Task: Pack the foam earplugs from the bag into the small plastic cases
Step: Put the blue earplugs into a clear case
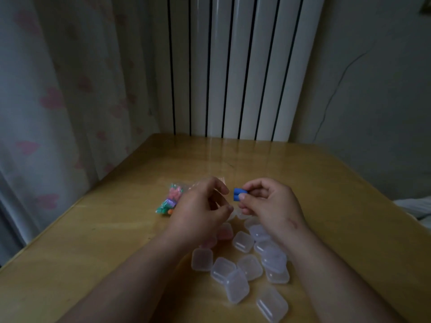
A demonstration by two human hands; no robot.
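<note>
My right hand (268,203) pinches a blue foam earplug (238,194) between thumb and forefinger, a little above the wooden table (93,241). Just left of it, my left hand (203,210) hovers with its fingers curled and its fingertips close to the earplug; whether it holds anything I cannot tell. A clear bag of coloured earplugs (171,200) lies on the table to the left, partly hidden behind my left hand. Several small translucent plastic cases (242,241) lie scattered on the table below my hands; one case (225,230) holds something pink.
A white radiator (233,66) stands against the wall behind the table's far edge. A curtain with pink hearts (51,101) hangs along the left side. White fabric (415,206) shows past the table's right edge.
</note>
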